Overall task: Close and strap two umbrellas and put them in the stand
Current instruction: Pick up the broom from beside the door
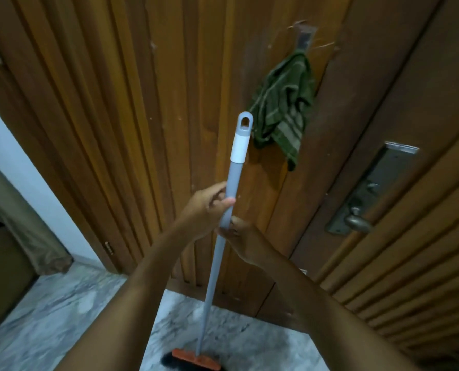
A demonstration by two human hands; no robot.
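Both hands on a broom, no umbrella in sight.

Left hand wraps fingers and thumb round the grey pole, and the right hand clasps the same pole just beneath it. The orange broom head sits on the marble floor at 6 o'clock. A green cloth hangs on the wooden door at 1 o'clock, and the door lever is at 3 o'clock. Neither the umbrellas nor the stand shows here. This looks like clearing the broom aside first — best kept near upright with the bristles planted, then leaned where it cannot slide, so both hands come free for closing and strapping.
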